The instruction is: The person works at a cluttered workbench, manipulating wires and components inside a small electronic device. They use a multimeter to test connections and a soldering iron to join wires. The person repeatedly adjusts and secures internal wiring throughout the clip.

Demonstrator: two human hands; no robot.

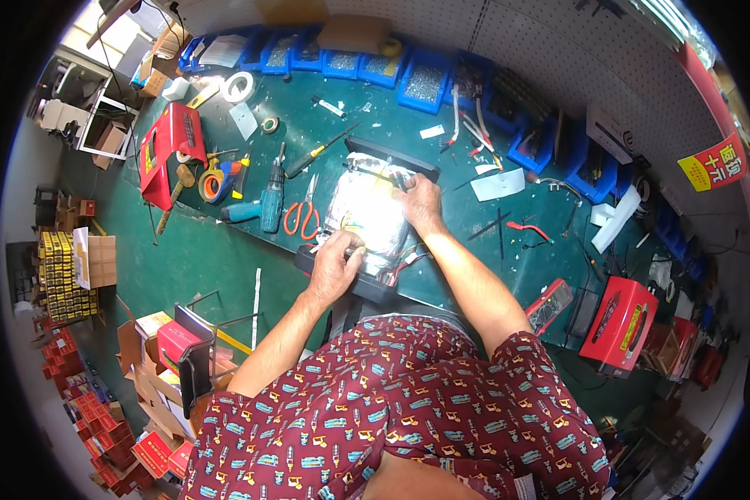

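In front of me at the bench edge lies a device with a silvery, brightly lit middle (365,200), whose detail is washed out by glare. It has a black end panel (396,158) at the far side and another black end panel (373,288) at the near side. Thin coloured wires (404,265) come out by the near panel. My left hand (335,265) is closed at the device's near left corner, fingers pinched. My right hand (421,202) is closed at its far right side, by a dark slender piece at the fingertips. What either hand holds is unclear.
Left of the device lie orange-handled scissors (302,218), a teal power drill (271,200) and a screwdriver (308,158). A red casing (173,150) stands farther left. Blue bins (425,79) line the back. A red multimeter (550,306) and another red casing (618,327) are at right.
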